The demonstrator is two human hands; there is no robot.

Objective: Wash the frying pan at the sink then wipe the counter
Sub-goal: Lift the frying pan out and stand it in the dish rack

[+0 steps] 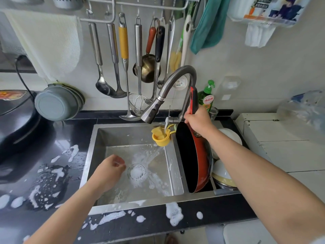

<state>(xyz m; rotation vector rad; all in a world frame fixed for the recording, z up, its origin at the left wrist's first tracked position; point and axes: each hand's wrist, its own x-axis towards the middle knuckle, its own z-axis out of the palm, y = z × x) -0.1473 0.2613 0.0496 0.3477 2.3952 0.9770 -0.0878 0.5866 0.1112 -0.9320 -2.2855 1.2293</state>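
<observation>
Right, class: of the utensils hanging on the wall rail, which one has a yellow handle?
The third utensil from the left. Its grip is wrapped in yellow, while its two left-hand neighbours have bare steel handles and others have red or black grips.

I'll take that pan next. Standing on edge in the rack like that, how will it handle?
The frying pan probably tips once released: it stands on its rim, steadied by the right hand on the handle. Likely slippery, with foam nearby and the faucet running.

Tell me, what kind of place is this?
Most likely a home kitchen: a steel sink with a running tap, ladles hanging on the wall, and a right hand holding a frying pan.
</observation>
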